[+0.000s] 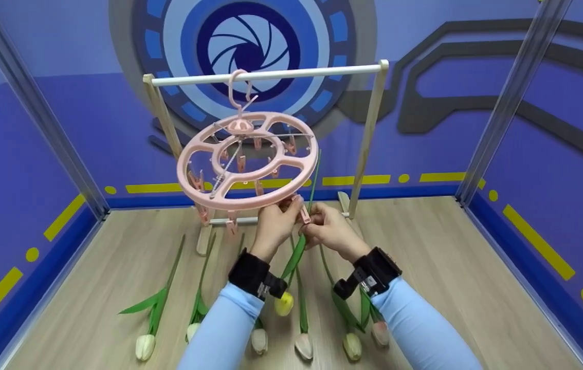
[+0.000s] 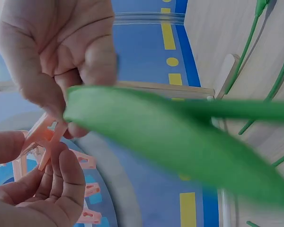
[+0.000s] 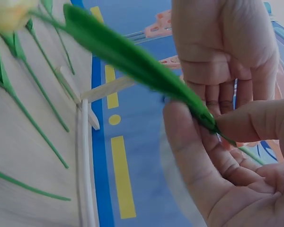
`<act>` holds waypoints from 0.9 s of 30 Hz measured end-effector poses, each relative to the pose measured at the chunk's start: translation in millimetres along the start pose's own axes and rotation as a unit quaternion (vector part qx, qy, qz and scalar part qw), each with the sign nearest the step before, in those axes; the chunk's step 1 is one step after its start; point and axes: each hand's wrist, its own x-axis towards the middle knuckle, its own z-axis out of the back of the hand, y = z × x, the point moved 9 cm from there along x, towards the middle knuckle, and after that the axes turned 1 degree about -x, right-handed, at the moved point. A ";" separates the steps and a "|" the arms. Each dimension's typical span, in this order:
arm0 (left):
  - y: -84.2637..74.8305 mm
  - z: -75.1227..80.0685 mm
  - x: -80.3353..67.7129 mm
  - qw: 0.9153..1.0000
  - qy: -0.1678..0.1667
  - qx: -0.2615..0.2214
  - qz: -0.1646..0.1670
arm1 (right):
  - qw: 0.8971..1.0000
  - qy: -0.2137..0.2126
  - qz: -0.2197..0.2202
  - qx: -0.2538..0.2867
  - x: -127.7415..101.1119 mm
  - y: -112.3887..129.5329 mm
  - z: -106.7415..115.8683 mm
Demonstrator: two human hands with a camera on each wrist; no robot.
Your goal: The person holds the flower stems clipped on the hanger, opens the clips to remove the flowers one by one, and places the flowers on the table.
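Item one, as I read it from my remote station: a round pink clip hanger (image 1: 248,160) hangs by its hook from the white rail (image 1: 271,75) of a small wooden rack, and I place everything else against that hanger. Left hand (image 1: 274,222): raised to the hanger's near rim, fingers (image 2: 68,182) curled and narrow, thumb and forefinger pinching one pink clip (image 2: 46,137) that dangles from the rim. Right hand (image 1: 330,229): just right of the left hand, below the same rim, thumb (image 3: 189,146) and fingertips pressed together on the green stem of a yellow tulip (image 1: 284,303), gripping it where the long leaf (image 3: 132,59) narrows. The tulip hangs head down beneath the hanger, its stem running up past the rim beside the pinched clip, its bloom low between my two wrists; I cannot tell whether the clip already bites the stem. Further stock: six more tulips lie on the wooden floor (image 1: 451,257) under and in front of the hanger, heads toward me, among them a white tulip (image 1: 145,347) far left and a pink tulip (image 1: 380,333) near the right forearm. Other pink clips hang around the ring.
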 end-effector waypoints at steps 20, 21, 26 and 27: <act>0.8 2.8 -2.2 0.990 0.022 -0.139 0.005 | 0.992 0.056 0.022 -0.114 -8.1 -7.2 7.2; -0.4 2.9 -2.0 0.990 0.024 -0.138 -0.001 | 0.991 0.056 0.023 -0.117 -8.5 -7.9 7.5; -3.6 2.0 -2.0 0.988 0.044 -0.144 -0.026 | 0.991 0.042 0.029 -0.123 -10.3 -8.1 11.1; -3.6 1.8 -2.2 0.988 0.047 -0.144 -0.026 | 0.991 0.037 0.030 -0.122 -10.7 -7.6 12.2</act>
